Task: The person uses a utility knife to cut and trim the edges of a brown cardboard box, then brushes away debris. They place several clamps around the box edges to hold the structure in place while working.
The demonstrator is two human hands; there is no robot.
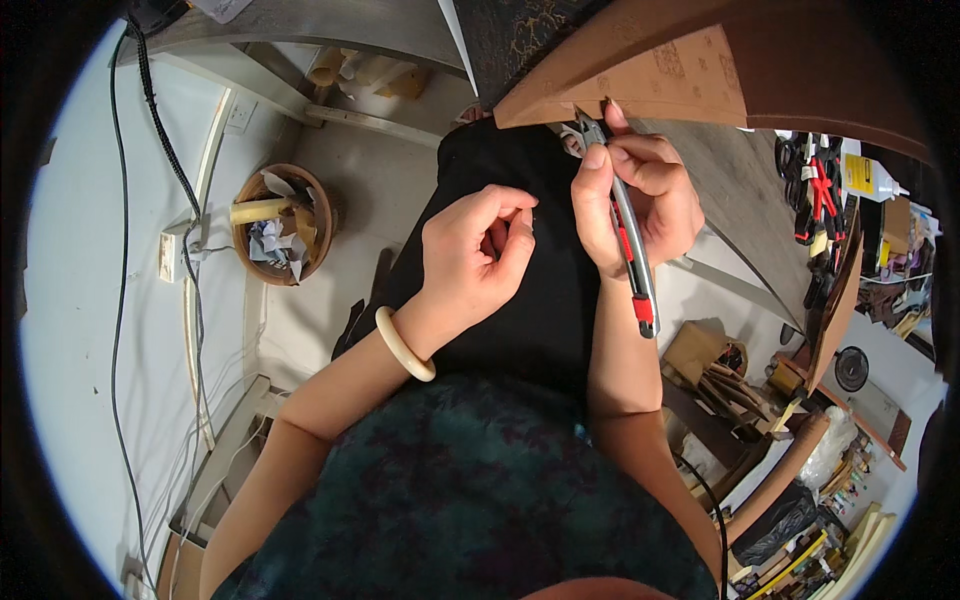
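My right hand (645,195) is closed around a utility knife (628,230) with a grey body and red and black parts. The knife's front end points up at the edge of a brown leather sheet (650,80). One fingertip of that hand reaches the sheet's lower edge. Above my lap, my left hand (475,245) is closed in a pinch, thumb and index finger together. Whatever may lie between those fingertips is too small to make out. A pale bangle (405,345) circles my left wrist.
The leather lies on a dark table (740,185) with a patterned black piece (525,40) beside it. Scissors and tools (822,190) and a bottle (870,178) crowd the right side. A waste bin (325,225) with scraps stands at left, near hanging cables (118,260).
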